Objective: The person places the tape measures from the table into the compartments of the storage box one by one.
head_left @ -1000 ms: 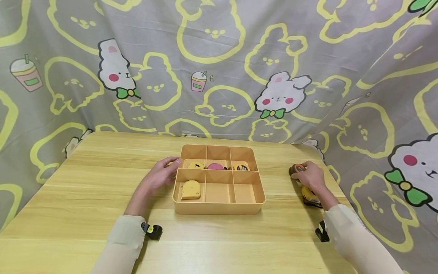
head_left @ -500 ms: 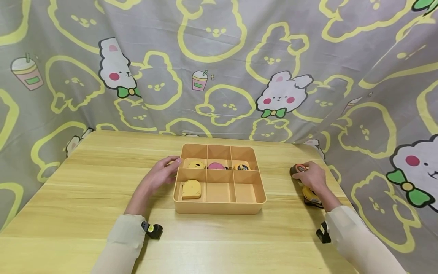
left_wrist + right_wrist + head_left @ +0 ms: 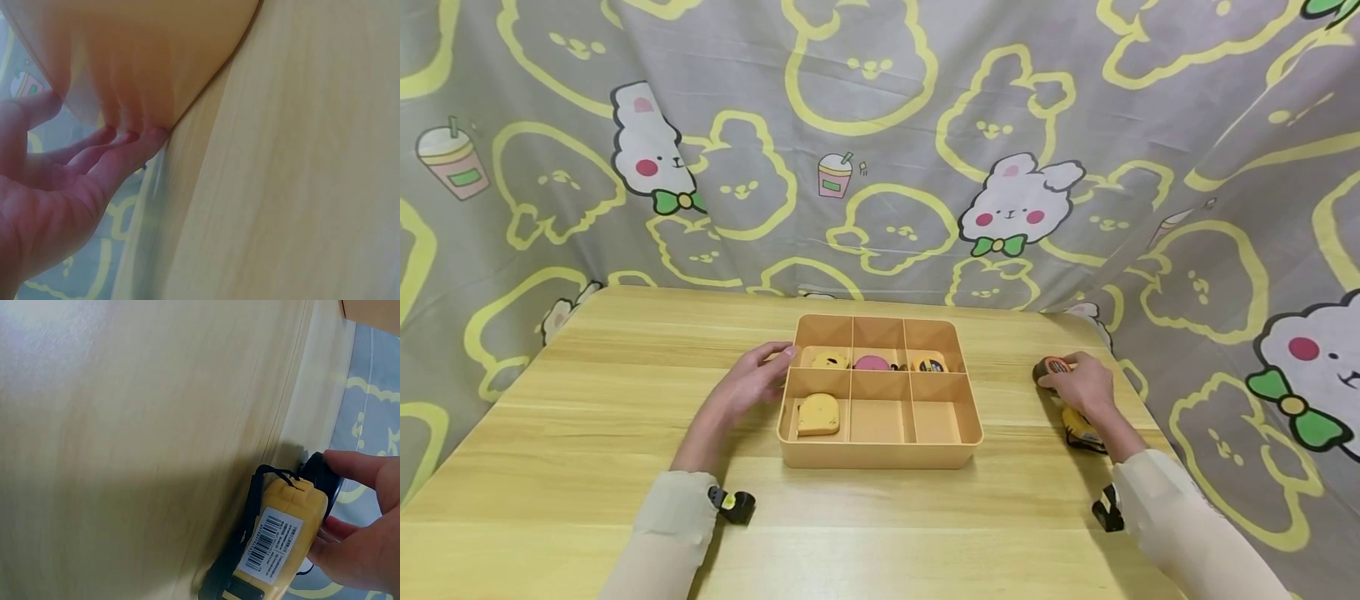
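Note:
My left hand [image 3: 758, 379] touches the left wall of an orange six-compartment box [image 3: 880, 456]. Its fingertips rest against the outer wall [image 3: 144, 69] in the left wrist view. On the right, my right hand [image 3: 1084, 387] pinches a dark tape measure with an orange face [image 3: 1051, 372] between thumb and fingers. Close by lies a yellow tape measure [image 3: 1078, 427], partly under the hand; the right wrist view shows its barcode label [image 3: 271, 545] and black strap. The dark tape measure [image 3: 322, 477] is mostly hidden behind it there.
The box's back row holds a yellow item [image 3: 831, 360], a pink round item [image 3: 872, 363] and an orange tape measure [image 3: 930, 365]. A yellow bread-shaped item [image 3: 818, 414] lies in the front left compartment. A patterned curtain [image 3: 880, 167] borders the wooden table [image 3: 880, 542].

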Demonstrator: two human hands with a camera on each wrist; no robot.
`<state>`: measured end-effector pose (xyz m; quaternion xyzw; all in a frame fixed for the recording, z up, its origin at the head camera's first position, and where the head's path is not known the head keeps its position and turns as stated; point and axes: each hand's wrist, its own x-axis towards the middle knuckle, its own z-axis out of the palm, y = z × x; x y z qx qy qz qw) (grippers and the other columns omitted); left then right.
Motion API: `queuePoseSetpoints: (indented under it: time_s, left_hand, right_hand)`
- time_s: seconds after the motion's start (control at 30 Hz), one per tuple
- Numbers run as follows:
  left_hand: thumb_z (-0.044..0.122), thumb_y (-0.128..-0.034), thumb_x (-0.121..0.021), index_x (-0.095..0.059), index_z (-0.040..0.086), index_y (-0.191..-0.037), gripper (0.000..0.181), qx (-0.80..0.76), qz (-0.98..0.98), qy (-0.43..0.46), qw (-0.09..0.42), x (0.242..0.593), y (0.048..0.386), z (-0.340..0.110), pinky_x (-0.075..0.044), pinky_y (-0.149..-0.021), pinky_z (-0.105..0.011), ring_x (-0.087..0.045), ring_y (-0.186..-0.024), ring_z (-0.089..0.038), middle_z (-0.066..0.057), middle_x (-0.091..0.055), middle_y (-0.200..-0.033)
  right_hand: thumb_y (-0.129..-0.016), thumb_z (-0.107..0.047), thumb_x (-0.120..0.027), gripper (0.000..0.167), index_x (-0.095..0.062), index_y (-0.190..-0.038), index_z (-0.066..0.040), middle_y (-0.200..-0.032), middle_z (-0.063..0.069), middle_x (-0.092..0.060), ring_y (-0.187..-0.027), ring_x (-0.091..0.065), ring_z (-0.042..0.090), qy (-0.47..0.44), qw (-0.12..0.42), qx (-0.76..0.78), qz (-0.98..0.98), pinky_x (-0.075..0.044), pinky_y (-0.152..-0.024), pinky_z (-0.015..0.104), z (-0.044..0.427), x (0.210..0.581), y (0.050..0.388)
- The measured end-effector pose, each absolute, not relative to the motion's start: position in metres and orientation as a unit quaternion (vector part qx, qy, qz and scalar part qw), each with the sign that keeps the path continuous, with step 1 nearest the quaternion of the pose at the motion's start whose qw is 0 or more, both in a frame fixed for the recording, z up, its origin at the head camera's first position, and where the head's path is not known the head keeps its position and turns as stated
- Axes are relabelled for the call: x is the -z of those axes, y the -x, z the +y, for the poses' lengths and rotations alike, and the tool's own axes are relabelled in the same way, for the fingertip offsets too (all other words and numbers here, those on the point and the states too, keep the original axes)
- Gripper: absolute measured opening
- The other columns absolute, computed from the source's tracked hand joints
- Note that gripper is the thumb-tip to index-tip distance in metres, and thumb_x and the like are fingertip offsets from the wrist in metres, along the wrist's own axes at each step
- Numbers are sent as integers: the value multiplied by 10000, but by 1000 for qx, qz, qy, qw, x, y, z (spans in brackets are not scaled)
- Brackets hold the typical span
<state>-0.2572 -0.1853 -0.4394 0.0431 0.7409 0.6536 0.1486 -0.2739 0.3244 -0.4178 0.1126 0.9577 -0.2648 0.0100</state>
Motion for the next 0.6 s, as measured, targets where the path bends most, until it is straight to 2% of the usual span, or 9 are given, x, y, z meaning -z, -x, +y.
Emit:
queuePoseSetpoints:
  time_s: [0.13,0.37,0.6]
  left_hand:
    - [369,-1088,-462,-278,-11,-1568,639,-651,743,-45,148,440,257,-186,-412,-1126,-555,-403,-1440,-442,-291,-401,-1558]
    - [388,-1084,-469,-277,-7,-1570,654,-651,744,-41,148,441,257,-186,-414,-1126,-551,-405,-1439,-437,-288,-400,-1560]
    - [393,-1081,-477,-283,0,-1568,655,-653,742,-39,147,441,257,-185,-423,-1122,-543,-416,-1434,-435,-288,-411,-1552]
  right_hand:
    - [-904,-284,-710,731,-425,-1425,143,-1270,359,-556,-1073,-532,487,-113,19,264,958,-514,-787,491,324,417,275]
    - [-906,-313,-718,795,-380,-1450,159,-1357,379,-498,-1196,-460,553,-119,40,254,959,-485,-920,572,323,417,275]
    - [-884,-358,-751,767,-465,-1359,172,-1185,321,-586,-994,-554,419,-122,21,252,960,-495,-735,409,323,419,275]
